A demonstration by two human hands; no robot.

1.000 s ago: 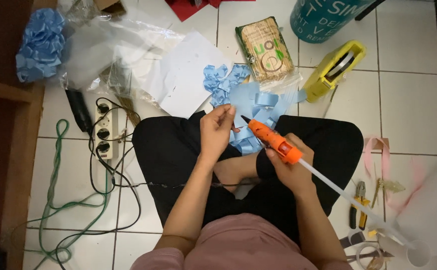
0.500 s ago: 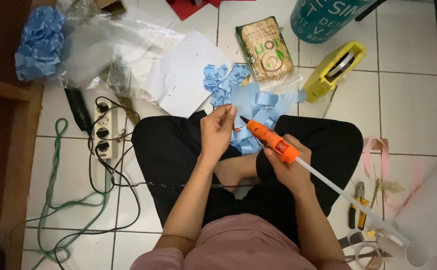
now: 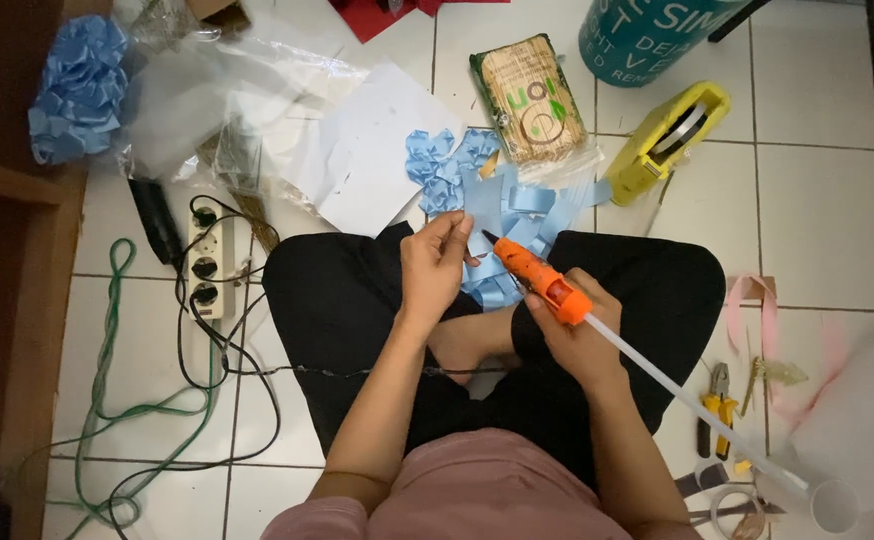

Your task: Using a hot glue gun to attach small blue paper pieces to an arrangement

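My right hand (image 3: 577, 335) grips an orange glue gun (image 3: 537, 278) with a long clear glue stick (image 3: 697, 400) trailing back to the right. Its black nozzle points up-left toward my left hand (image 3: 435, 265). The left hand pinches a small piece of light blue ribbon between thumb and fingers, just left of the nozzle; the piece is mostly hidden by the fingers. Under both hands, on my crossed legs and the floor tiles, lies a pile of light blue ribbon loops and strips (image 3: 502, 205).
A white paper sheet (image 3: 372, 150), a bag of wooden sticks (image 3: 529, 100), a yellow tape dispenser (image 3: 667, 140) and a teal can (image 3: 647, 30) lie ahead. A power strip (image 3: 205, 262) with cables sits left, pliers (image 3: 717, 400) and pink ribbon (image 3: 757, 310) right. A blue ribbon bunch (image 3: 79, 85) is far left.
Both hands and the glue gun stay almost still; only a slight shift of the left fingers on the ribbon piece.
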